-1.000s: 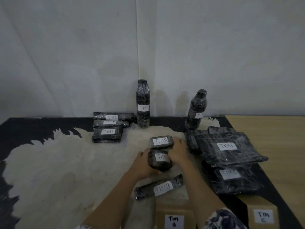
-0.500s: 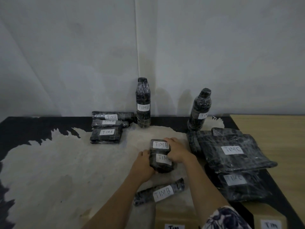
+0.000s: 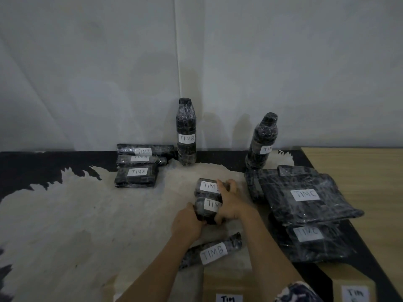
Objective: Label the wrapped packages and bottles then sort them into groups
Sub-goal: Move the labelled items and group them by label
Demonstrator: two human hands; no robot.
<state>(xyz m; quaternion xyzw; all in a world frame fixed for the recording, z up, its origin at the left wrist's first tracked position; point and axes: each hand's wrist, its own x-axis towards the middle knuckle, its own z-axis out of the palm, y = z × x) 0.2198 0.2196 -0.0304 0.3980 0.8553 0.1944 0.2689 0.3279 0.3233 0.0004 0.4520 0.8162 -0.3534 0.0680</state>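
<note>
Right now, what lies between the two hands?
In the head view, a wrapped package labelled TIMB sits between the left hand and the right hand; both hold it.

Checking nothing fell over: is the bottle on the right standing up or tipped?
Standing, not fallen: the right bottle rests on its base with its cap up, though it looks tilted.

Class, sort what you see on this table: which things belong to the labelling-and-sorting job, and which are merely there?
Part of the job:
- left hand, right hand on TIM B package
- second TIM B package
- TIM A stack
- TIM B bottle
- TIM C packages
- labelled boxes

Merely there:
- hide mat
- wall
</note>
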